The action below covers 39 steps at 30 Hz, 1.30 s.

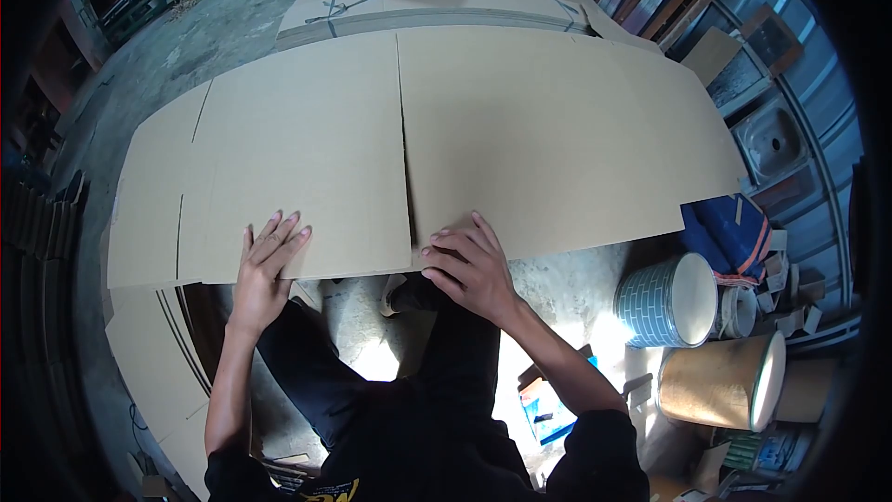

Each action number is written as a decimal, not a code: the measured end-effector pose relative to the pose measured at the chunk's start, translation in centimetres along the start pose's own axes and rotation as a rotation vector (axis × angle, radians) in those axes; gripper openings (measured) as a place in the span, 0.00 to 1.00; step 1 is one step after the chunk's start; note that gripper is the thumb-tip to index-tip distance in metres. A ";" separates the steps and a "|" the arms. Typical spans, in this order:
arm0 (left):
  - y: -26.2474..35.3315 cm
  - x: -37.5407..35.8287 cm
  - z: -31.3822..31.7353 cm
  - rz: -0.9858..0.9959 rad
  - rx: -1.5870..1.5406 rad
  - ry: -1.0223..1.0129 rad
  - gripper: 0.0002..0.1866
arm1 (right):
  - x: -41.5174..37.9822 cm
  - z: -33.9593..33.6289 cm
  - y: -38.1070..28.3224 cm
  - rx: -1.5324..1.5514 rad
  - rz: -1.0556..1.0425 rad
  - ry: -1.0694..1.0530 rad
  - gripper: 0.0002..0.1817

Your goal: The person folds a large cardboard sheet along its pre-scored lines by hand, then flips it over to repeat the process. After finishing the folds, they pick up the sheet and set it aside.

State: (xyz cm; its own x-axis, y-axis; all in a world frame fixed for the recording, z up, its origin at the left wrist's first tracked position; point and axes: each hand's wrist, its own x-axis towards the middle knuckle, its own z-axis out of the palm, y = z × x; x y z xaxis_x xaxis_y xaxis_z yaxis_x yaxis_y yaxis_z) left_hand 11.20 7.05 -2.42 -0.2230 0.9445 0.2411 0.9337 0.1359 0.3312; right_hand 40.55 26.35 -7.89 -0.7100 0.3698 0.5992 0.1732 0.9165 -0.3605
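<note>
A wide brown cardboard sheet point(548, 130) lies across in front of me, with a dark slit running down its middle and shorter cuts near its left end. My left hand point(265, 271) rests on its near edge, left of the slit, fingers stretched out and lying on the board. Just right of the slit, my right hand point(472, 270) touches the same edge with its fingers apart and slightly bent. The thumb of the right hand points up the board. Neither hand is closed around anything, though the underside of the board is hidden.
Behind the sheet stands a strapped stack of flat cardboard point(427, 14). To the right are a blue-patterned drum point(646, 302), a brown drum point(711, 379), a blue bag point(720, 232) and a metal sink point(773, 141). More cardboard point(153, 344) lies at lower left.
</note>
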 end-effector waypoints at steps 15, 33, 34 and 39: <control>-15.7 -5.8 -3.9 -0.570 -0.791 0.942 0.24 | 0.2 0.7 0.4 -0.021 -0.034 0.039 0.14; -16.5 -7.1 -0.7 -0.631 -1.039 0.895 0.32 | 0.5 0.5 -0.2 -0.016 -0.032 0.040 0.15; -17.0 -7.3 -0.7 -0.627 -0.970 0.931 0.33 | 0.5 0.6 -0.2 -0.022 -0.037 0.041 0.15; -18.4 -7.4 0.9 -0.632 -0.918 0.954 0.37 | 0.2 0.6 0.1 0.003 -0.019 0.041 0.16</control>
State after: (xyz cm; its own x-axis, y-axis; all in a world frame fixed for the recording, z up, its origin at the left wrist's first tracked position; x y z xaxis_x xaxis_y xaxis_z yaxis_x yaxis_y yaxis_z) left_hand -4.10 -2.15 -11.07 -0.9555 0.2004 0.2163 0.1915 -0.1359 0.9720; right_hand 40.07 26.47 -8.23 -0.6848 0.3583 0.6346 0.1580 0.9231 -0.3506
